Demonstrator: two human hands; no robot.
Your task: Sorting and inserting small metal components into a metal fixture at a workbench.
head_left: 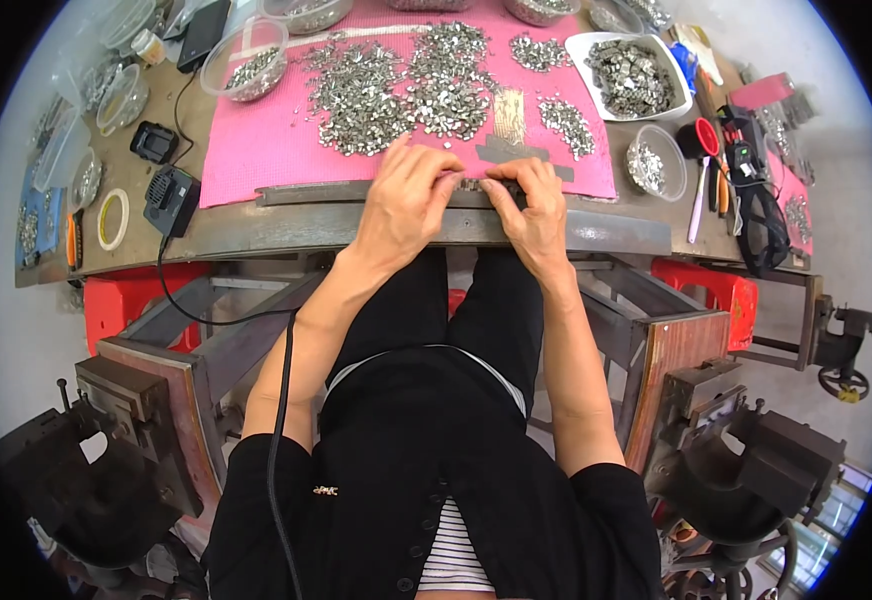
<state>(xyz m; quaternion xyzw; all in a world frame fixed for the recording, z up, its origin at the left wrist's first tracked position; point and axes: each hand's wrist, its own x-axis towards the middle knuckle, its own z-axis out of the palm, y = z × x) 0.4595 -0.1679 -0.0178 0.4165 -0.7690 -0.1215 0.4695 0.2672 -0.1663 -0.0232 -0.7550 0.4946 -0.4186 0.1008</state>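
Note:
My left hand (408,200) and my right hand (534,212) meet over a long dark metal bar (316,193) lying along the front edge of the pink mat (241,160). Left thumb and fingertips are pinched together at the bar. Just to the right, my right thumb and index finger close in the same way. Small metal bits (471,185) show between the two sets of fingertips, but what each hand grips is too small to tell. Beyond my hands, a large pile of small silvery metal pieces (361,95) covers the mat.
Flat grey metal strips (511,151) and a gold-coloured patch (509,115) lie behind my right hand. A white tray (578,62) holds more metal pieces. Clear tubs (679,160) stand around. A black cable (282,400) crosses my left forearm. Bench vises (121,440) flank me.

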